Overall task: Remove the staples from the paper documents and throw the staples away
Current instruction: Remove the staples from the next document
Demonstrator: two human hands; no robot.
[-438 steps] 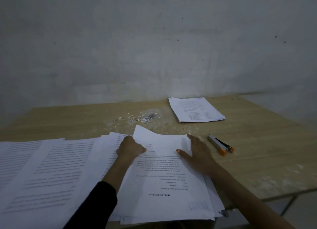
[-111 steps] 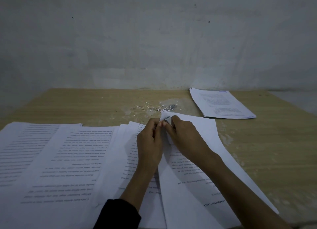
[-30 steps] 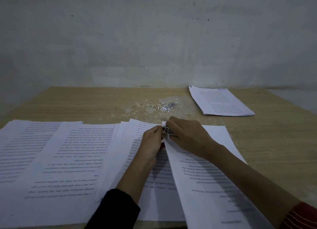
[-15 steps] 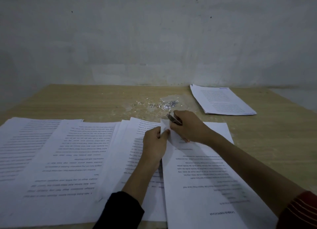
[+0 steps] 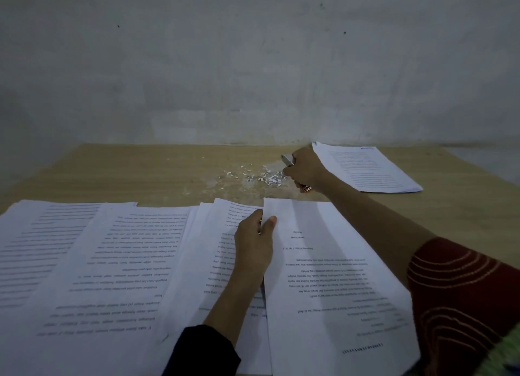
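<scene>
Wooden surface (image 5: 140, 173) under a grey wall (image 5: 253, 65): our right hand (image 5: 305, 170) curls its fingers round the stapler (image 5: 287, 159) above the staple pile (image 5: 267, 177) at upper centre; our left hand (image 5: 254, 243) pinches a document (image 5: 323, 277) by its corner mid-frame. One stack (image 5: 365, 167) upper right looks done; papers (image 5: 84, 263) lower left probably remain.

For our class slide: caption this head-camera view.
Right hand holds the stapler beside the staple pile; left hand pinches the document.

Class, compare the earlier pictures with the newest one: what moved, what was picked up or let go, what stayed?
The right hand, which picked the stapler up off the table, has moved from the corner of the top document out to the scrap pile. The left hand still pinches its corner. Far stack and spread sheets unchanged.
</scene>
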